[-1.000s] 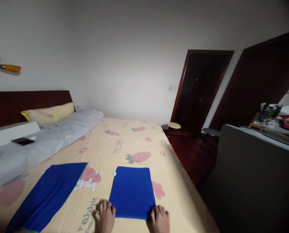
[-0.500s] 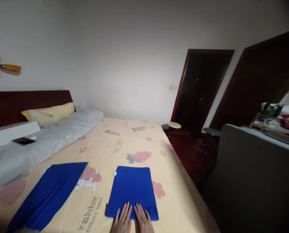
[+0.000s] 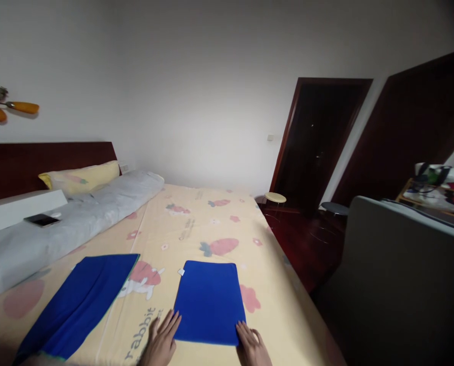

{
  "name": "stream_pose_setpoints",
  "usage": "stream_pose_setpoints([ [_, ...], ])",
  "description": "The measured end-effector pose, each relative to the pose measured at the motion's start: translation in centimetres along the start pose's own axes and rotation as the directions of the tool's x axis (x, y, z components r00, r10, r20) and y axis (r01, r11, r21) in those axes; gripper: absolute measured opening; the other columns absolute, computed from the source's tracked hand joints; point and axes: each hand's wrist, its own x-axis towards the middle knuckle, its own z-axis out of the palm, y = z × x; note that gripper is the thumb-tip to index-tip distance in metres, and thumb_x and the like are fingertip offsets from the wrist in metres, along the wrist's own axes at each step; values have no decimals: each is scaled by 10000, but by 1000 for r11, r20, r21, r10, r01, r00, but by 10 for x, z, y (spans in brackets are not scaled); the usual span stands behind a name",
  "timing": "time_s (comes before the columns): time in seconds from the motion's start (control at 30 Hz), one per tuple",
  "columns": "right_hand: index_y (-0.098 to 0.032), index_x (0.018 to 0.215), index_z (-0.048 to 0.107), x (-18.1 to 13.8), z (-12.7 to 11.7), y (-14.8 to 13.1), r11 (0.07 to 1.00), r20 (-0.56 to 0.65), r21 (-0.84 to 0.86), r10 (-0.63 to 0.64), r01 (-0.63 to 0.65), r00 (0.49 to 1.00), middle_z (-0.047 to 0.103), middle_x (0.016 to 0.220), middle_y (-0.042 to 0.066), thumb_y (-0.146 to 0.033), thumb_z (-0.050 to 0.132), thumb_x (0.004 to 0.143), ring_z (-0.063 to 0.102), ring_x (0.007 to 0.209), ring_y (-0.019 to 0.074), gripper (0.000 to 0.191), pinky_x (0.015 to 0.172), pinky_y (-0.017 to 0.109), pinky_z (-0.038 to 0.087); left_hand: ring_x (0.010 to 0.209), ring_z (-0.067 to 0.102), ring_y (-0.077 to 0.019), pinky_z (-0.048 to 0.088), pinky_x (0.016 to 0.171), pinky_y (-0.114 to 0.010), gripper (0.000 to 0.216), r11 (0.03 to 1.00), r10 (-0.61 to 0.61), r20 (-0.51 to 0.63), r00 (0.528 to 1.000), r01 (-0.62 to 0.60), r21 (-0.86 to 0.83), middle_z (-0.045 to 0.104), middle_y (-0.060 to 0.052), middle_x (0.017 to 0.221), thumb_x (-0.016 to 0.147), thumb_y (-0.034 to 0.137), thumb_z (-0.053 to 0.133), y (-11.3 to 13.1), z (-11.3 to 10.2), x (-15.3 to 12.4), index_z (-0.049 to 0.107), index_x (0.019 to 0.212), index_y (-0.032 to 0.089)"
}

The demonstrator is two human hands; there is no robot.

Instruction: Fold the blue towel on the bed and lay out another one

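Observation:
A folded blue cloth (image 3: pixel 209 301) lies flat on the yellow printed bedsheet (image 3: pixel 196 223), near the bed's front edge. My left hand (image 3: pixel 161 341) rests with fingers spread at the cloth's near left corner. At the near right corner sits my right hand (image 3: pixel 252 345), fingers apart and touching the cloth's edge. Neither hand grips anything. A second, longer blue cloth (image 3: pixel 80 300) lies spread out to the left, apart from both hands.
A grey rolled quilt (image 3: pixel 66 218), a yellow pillow (image 3: pixel 80 178) and a white box with a phone (image 3: pixel 41 219) line the headboard on the left. A grey chair back (image 3: pixel 402 274) stands on the right. Stools (image 3: pixel 275 198) and dark doors are beyond the bed.
My hands were together on the middle of the cloth's near edge half a second ago. They have slid apart to its two near corners. The view shifted slightly.

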Motion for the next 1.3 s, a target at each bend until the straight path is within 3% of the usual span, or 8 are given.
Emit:
stream_pose_setpoints([
  [0.2,-254,1171,622,10,-14,4,998,-93,-40,46,-50,995,683,1226,23,-269,548,828,652,1072,201,351,893,322,439,1294,514,-161,408,1063,-345,681,987,147,-122,982,-153,-45,579,66,1373,733,43,501,-12,-22,8,550,1283,441],
  [0.43,-307,1058,679,2,-34,5,957,60,227,170,-179,984,736,1073,15,-186,501,792,652,968,193,342,859,317,415,1184,593,-176,459,1022,-366,554,981,110,-81,991,-121,-152,659,62,1280,736,62,506,-18,-38,-2,670,1116,429],
  [0.63,-247,832,705,3,-57,-13,680,243,513,471,-524,848,696,803,43,-373,503,762,606,784,219,249,745,341,452,846,676,-173,516,846,-309,332,896,-196,-19,981,171,-409,747,45,828,641,102,513,-13,-45,-5,728,792,306],
  [0.77,-206,719,661,15,-65,-24,443,326,657,563,-610,759,652,665,22,-449,494,742,581,689,203,296,672,316,452,753,668,-157,516,716,-253,254,733,-312,81,946,295,-613,730,33,757,682,168,480,-14,-44,-1,693,795,247],
  [0.87,-197,760,656,26,-68,-29,358,353,706,571,-611,742,661,676,13,-450,472,756,587,681,196,312,662,302,456,819,671,-159,513,771,-258,228,750,-351,35,936,304,-588,735,17,814,755,243,470,-13,-40,7,687,823,249],
  [0.97,-202,877,664,31,-67,-29,417,328,665,582,-619,744,682,740,23,-421,441,794,606,706,198,323,674,298,462,873,672,-152,500,799,-242,247,823,-371,12,929,334,-460,736,1,882,817,257,446,-8,-35,17,683,886,245],
  [1.13,-209,1024,651,18,-48,-24,685,248,377,574,-623,780,684,836,65,-302,421,827,624,787,210,317,745,313,459,917,668,-173,464,861,-288,249,873,-382,40,923,374,-311,730,-40,935,806,137,467,6,-27,17,675,924,204],
  [1.3,-208,1186,602,5,-22,-27,851,71,101,510,-515,857,678,1032,115,-233,523,753,619,914,264,441,802,374,472,1187,547,-281,412,969,-451,393,896,-425,-199,883,441,44,664,-78,1188,839,96,416,26,-23,6,647,1129,228],
])
